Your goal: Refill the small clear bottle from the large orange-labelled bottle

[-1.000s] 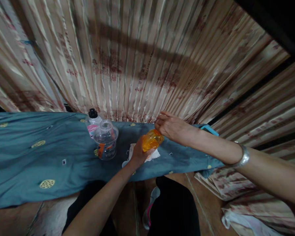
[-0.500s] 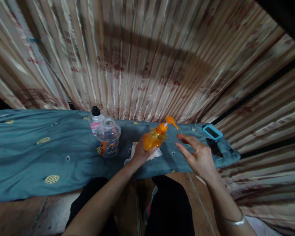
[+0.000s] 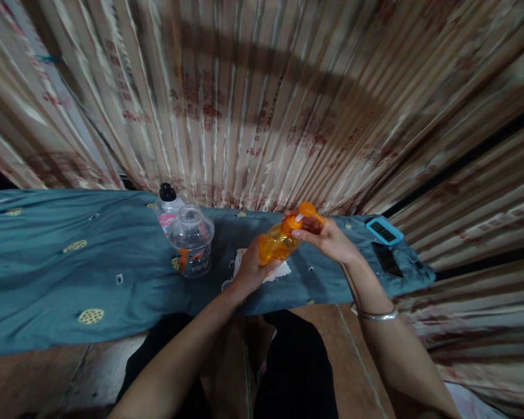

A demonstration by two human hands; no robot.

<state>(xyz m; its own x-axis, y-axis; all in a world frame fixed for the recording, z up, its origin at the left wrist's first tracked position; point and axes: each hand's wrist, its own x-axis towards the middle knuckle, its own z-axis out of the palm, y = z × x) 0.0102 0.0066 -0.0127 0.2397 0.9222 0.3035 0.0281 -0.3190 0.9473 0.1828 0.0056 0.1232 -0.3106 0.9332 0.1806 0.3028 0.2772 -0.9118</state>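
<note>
An orange see-through pump bottle (image 3: 276, 244) is tilted to the right above the cloth-covered surface. My left hand (image 3: 252, 262) is wrapped round its lower body. At the neck, the fingers of my right hand (image 3: 327, 237) close on the orange pump collar (image 3: 290, 223), thumb in front. The pump's spout points right, over my right fingers. Under the bottle lies a white tissue (image 3: 283, 272), partly covered by my left hand. A small clear round piece (image 3: 226, 285) sits beside my left wrist.
Left of my hands stand a clear plastic jar (image 3: 192, 244) and a black-capped bottle (image 3: 167, 206). On the right lie a blue-framed digital clock (image 3: 385, 231) and a dark phone (image 3: 387, 259). A teal cloth (image 3: 113, 256) covers the surface; a curtain (image 3: 227, 116) hangs behind it.
My right hand has moved left from open air to the bottle's neck and closed on the pump collar. My left hand keeps its hold on the bottle.
</note>
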